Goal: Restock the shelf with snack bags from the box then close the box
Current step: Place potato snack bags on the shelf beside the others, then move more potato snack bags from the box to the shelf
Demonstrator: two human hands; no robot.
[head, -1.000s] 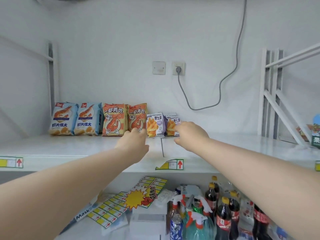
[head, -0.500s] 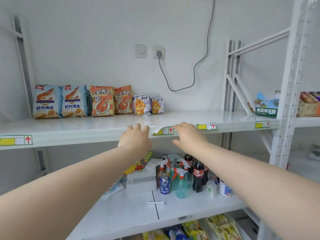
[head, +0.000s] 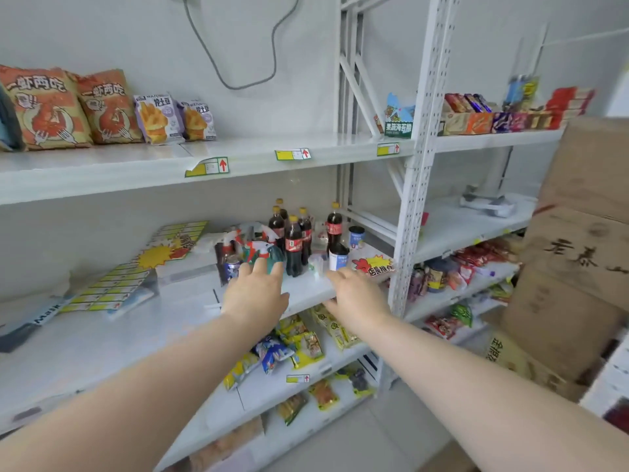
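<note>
On the upper white shelf [head: 258,155] at the left stand two orange shrimp-snack bags [head: 44,110] and two small purple fries bags [head: 156,119], upright against the wall. My left hand [head: 255,294] and my right hand [head: 357,298] hover empty in front of the middle shelf, fingers relaxed, away from the bags. A stack of brown cardboard boxes [head: 575,247] fills the right edge of the view; I cannot tell whether any of them is open.
The middle shelf [head: 102,335] carries cola bottles [head: 294,247], spray bottles, cans and sheets of price labels [head: 112,287]. Lower shelves hold several loose snack packets [head: 299,342]. A perforated white upright [head: 413,185] separates a second bay with boxed snacks [head: 510,114].
Both hands let go of the purple fries bags on the upper shelf and dropped to the middle shelf's height. The view swung right and down, bringing the cardboard boxes into sight.
</note>
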